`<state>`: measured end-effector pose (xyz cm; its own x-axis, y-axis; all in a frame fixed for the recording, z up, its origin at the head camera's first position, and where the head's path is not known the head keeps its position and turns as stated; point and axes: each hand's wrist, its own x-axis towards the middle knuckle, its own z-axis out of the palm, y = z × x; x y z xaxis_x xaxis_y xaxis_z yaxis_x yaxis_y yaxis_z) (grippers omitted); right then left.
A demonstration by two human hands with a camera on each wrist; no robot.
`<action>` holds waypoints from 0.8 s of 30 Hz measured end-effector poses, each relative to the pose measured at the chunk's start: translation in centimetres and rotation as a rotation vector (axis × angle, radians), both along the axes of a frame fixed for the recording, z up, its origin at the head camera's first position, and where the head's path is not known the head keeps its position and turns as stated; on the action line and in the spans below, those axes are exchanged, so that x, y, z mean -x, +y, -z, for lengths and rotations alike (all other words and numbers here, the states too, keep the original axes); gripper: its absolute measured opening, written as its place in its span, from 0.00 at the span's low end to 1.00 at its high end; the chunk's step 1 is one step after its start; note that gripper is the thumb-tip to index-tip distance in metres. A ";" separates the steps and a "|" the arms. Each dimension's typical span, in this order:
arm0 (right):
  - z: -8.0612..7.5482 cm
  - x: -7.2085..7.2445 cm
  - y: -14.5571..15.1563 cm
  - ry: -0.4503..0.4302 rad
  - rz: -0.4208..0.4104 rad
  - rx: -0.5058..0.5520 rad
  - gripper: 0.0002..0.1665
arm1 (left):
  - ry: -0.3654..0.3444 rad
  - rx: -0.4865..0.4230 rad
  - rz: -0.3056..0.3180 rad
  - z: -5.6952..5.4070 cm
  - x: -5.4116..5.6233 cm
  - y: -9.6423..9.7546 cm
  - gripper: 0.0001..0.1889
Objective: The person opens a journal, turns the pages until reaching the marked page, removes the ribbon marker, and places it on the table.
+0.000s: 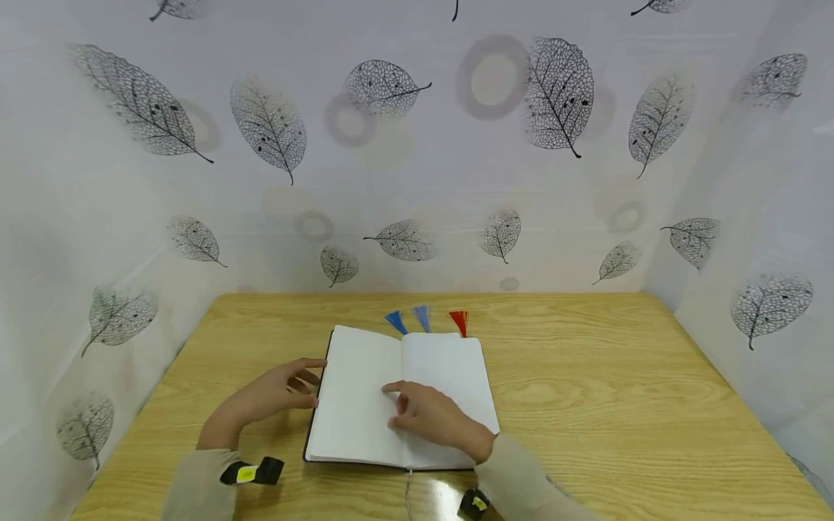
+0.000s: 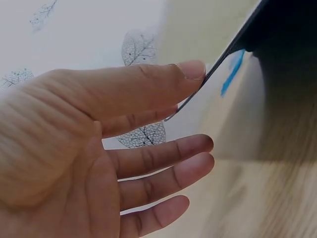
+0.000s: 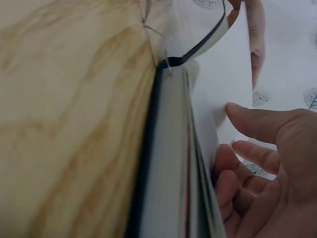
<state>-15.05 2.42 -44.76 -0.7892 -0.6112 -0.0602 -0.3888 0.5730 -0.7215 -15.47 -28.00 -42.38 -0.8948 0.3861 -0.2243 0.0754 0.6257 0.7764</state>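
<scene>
An open notebook with blank white pages and a dark cover (image 1: 358, 427) is lying face up near the middle of a light wood-grain table (image 1: 599, 405). Its gutter is running nearly straight away from the person, and each page's long axis is following that line. At the far edge, a dark blue tassel (image 1: 396, 322), a pale blue tassel (image 1: 422, 318) and a red tassel (image 1: 460, 323) are pointing away; at the near end, a thin pale ribbon (image 1: 407, 488) is trailing toward the person.

The left hand (image 1: 270, 394) is touching the notebook's left edge with thumb and index finger, while the other fingers are extending loosely; whether the two are pinching it, I cannot tell. In the left wrist view that side is standing raised off the table.

The right hand (image 1: 433, 416) is reaching over the right page, its index finger pointing left onto the left page beside the gutter. Its other fingers are curling inward, and it is visibly grasping nothing.
</scene>
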 end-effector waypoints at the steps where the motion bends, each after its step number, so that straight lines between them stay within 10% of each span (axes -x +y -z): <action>1: 0.1 0.0 -0.2 0.010 0.011 -0.013 0.30 | 0.014 0.000 0.007 -0.1 0.0 -0.1 0.37; 14: 0.4 0.0 -1.9 0.044 0.090 -0.135 0.29 | 0.184 0.044 0.020 -2.0 -0.8 1.7 0.30; 24: -0.3 0.2 -2.6 0.044 0.054 -0.246 0.29 | 0.063 0.000 0.075 1.2 0.5 3.2 0.30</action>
